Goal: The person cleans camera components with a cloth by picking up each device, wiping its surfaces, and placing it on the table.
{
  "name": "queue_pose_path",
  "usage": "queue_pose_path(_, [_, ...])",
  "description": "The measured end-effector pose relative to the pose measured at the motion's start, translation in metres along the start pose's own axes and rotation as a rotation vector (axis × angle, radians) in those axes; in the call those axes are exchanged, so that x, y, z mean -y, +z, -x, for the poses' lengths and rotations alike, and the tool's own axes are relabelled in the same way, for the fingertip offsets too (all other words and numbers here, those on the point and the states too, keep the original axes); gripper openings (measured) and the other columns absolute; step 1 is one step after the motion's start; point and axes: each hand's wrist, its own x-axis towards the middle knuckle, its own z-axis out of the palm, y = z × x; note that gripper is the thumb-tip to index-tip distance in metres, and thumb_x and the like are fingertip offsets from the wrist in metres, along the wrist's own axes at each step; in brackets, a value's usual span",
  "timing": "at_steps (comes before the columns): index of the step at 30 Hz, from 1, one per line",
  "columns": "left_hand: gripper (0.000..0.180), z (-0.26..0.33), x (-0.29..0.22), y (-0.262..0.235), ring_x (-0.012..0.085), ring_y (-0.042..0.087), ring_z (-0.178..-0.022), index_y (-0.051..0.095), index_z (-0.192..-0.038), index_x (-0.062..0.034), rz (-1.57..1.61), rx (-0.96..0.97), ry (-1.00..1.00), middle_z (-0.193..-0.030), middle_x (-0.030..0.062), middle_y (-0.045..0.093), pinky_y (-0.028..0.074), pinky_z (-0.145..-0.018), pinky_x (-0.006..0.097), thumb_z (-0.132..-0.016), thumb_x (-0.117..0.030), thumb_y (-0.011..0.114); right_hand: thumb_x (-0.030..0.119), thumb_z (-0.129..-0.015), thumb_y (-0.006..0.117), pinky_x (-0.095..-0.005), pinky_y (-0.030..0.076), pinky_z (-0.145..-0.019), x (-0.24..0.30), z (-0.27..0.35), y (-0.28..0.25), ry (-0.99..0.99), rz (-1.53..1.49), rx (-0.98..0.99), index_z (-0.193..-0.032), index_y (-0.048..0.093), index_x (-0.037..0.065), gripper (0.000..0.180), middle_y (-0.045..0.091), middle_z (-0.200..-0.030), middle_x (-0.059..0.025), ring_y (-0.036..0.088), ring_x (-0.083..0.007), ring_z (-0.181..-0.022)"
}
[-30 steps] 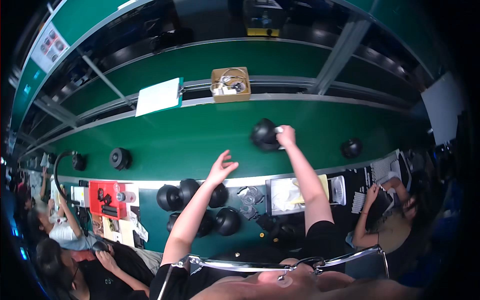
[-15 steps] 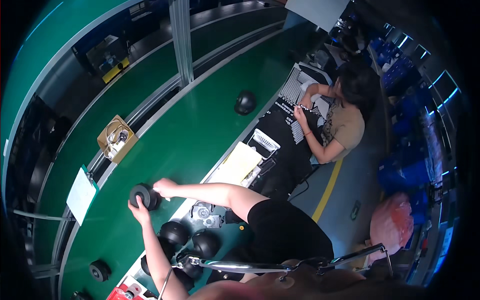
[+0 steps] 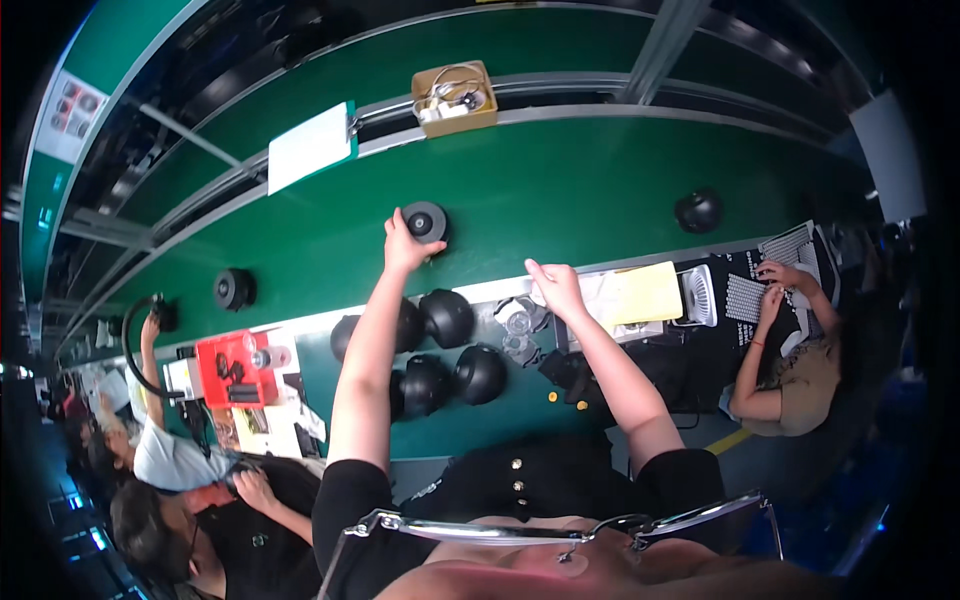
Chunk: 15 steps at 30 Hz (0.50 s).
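Observation:
My left hand [image 3: 403, 248] grips the edge of a black round housing [image 3: 427, 209] with a ringed centre, on the green belt. The thumb lies on the near side and the fingers on the left. Apart from it, to the right, my right hand [image 3: 558, 290] hovers over the belt's near edge with its fingers curled closed. Whether it pinches something small does not show. Between my forearms, several black dome-shaped housings [image 3: 480, 375] sit on the green bench, beside grey-and-clear parts [image 3: 519, 318].
Another round housing [image 3: 235, 289] is at left on the belt, and a black dome [image 3: 698, 211] at right. A cardboard box of cables [image 3: 463, 121] and a clipboard [image 3: 308, 146] line the far rail. A red tray [image 3: 247, 392] stands left. Co-workers sit on both sides.
The view has swung round to the left. My right hand has come away from the round housing, off to the right. My left hand stays on the housing.

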Motion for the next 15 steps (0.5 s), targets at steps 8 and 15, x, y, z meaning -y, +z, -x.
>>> queue_pose_path(8, [0.112, 0.038, -0.016, -0.021, 0.043, 0.04, -0.134, 0.022, -0.148, 0.0063, -0.293, -0.322, 0.257, -0.148, 0.0317, 0.03, 0.037, -0.11, 0.046, -0.067, -0.034, 0.087, 0.054, -0.07, 0.08, -0.0405, 0.053, -0.086, -0.01, 0.108, 0.017, 0.033, 0.128, 0.352, -0.136, 0.052, 0.004, 0.088, 0.07, -0.106, -0.0182, 0.068, -0.0339, -0.097])
queue_pose_path(15, [0.034, 0.19, -0.07, -0.042, 0.035, 0.067, -0.085, 0.066, -0.105, -0.0048, -0.061, 0.836, 0.579, -0.093, 0.0171, 0.068, 0.054, -0.073, 0.045, -0.084, -0.032, 0.067, 0.069, -0.065, 0.077, -0.0426, 0.049, -0.096, -0.019, 0.153, 0.103, 0.22, 0.074, 0.482, -0.147, 0.011, -0.01, 0.132, 0.06, -0.12, -0.0324, 0.062, -0.042, -0.112])
